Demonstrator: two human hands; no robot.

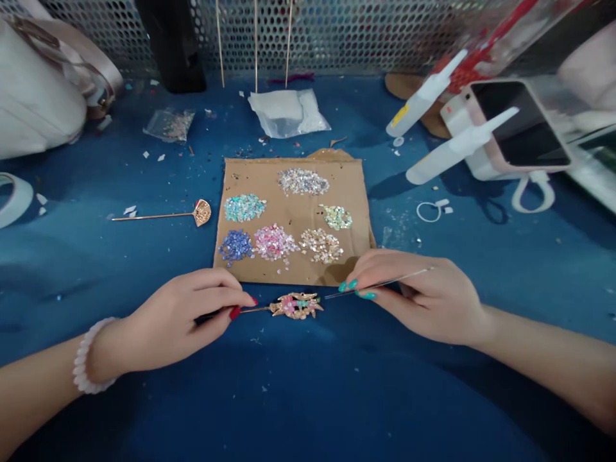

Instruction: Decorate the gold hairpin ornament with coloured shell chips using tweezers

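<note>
My left hand [187, 314] pinches the thin stem of a gold hairpin [297, 306] between thumb and finger. Pink and green pieces sit on the hairpin's flower-shaped head, which points right. In my right hand [414, 295] is a pair of slim metal tweezers [385, 282], its tips just right of the hairpin's head; whether they grip anything is too small to tell. Just beyond both hands lies a cardboard sheet [293, 274] bearing small heaps of chips: blue chips [235, 246], pink chips [274, 242], cream chips [321, 245], turquoise chips [244, 207], green chips [337, 217] and silvery chips [303, 181].
Another gold hairpin [156, 217] with a fan-shaped head lies left of the cardboard. Two white nozzle bottles [445, 155] stand at right, before a phone [520, 125]. Plastic bags [289, 112] lie at the back near a perforated metal panel [332, 38]. A tape roll [22, 200] is far left.
</note>
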